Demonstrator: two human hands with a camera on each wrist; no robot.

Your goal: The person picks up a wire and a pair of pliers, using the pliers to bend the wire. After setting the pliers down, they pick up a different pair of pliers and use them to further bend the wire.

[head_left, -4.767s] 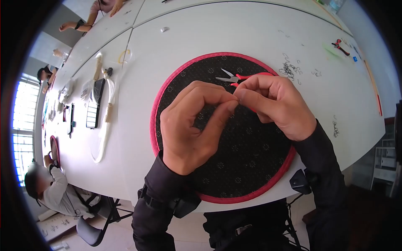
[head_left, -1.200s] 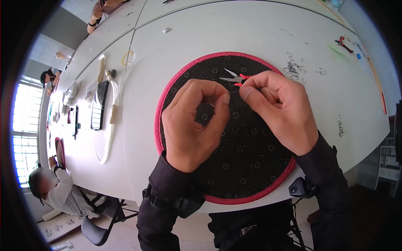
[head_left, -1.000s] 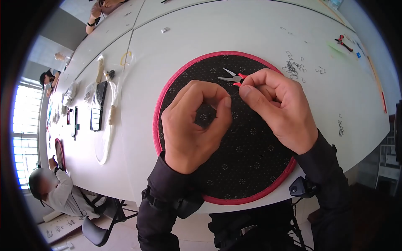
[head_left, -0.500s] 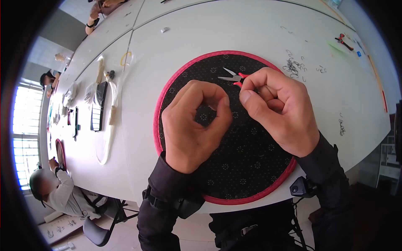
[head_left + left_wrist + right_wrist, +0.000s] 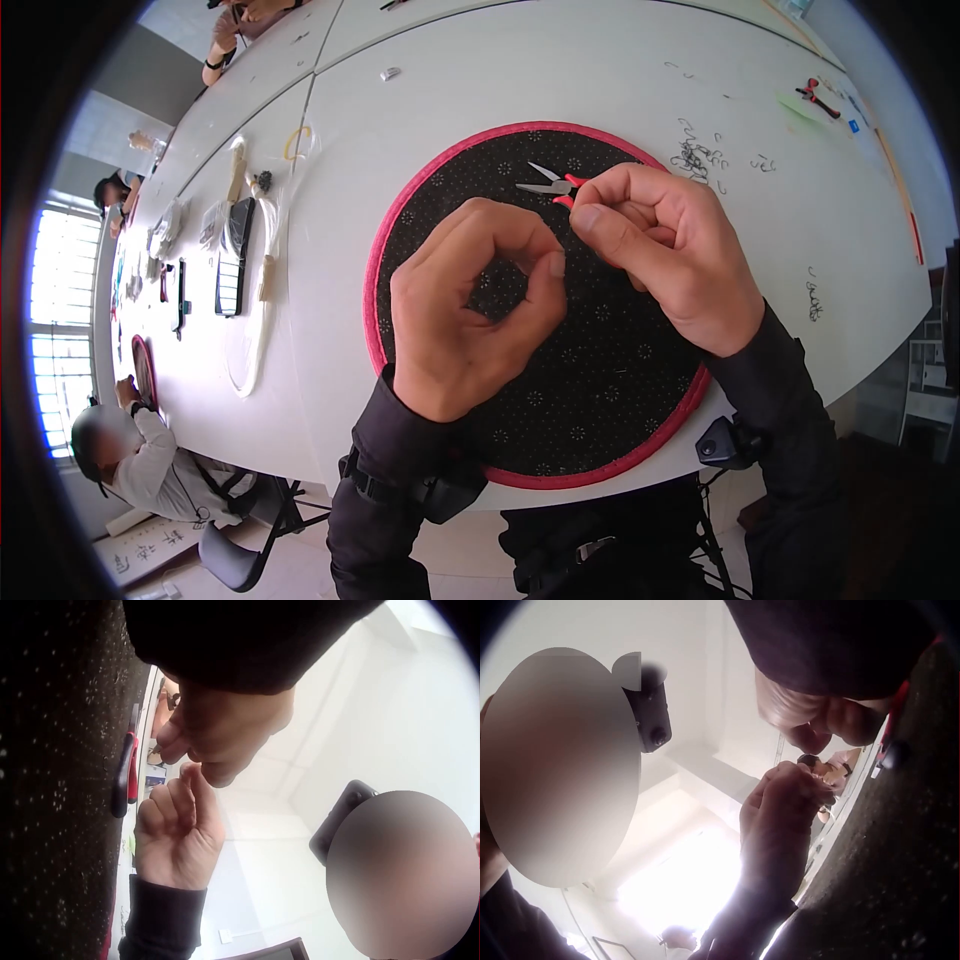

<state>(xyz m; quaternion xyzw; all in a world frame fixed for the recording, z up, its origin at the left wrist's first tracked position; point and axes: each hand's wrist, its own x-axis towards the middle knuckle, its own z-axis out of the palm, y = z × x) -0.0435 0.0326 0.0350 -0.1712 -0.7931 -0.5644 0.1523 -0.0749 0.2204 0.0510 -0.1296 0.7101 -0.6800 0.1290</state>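
My left hand [image 5: 465,310] is raised over a round black mat [image 5: 600,400] with a red rim, thumb and forefinger tips pinched together in a ring. To its right, my right hand [image 5: 675,250] pinches thumb against curled forefinger, its fingertips a short gap from the left ones in the head view. What sits between the fingertips is tiny and mostly hidden; I cannot tell its kind. Behind the right fingers lie red-handled pliers [image 5: 548,187] on the mat, their jaws apart and the handles partly covered. Both wrist views show the left hand [image 5: 180,836] [image 5: 784,817] wrongly placed nowhere else.
Small dark wire hooks [image 5: 692,160] lie in a heap right of the mat, with another small pile [image 5: 813,300] nearer me. A second pair of pliers [image 5: 818,98] rests at the far right. A phone [image 5: 232,270] and bagged pale cords [image 5: 265,275] lie at left.
Several seconds ago the fingertips of both hands met; then they drew apart. In the last half second my left hand has shifted slightly right and down, and my right fingers have curled closer.
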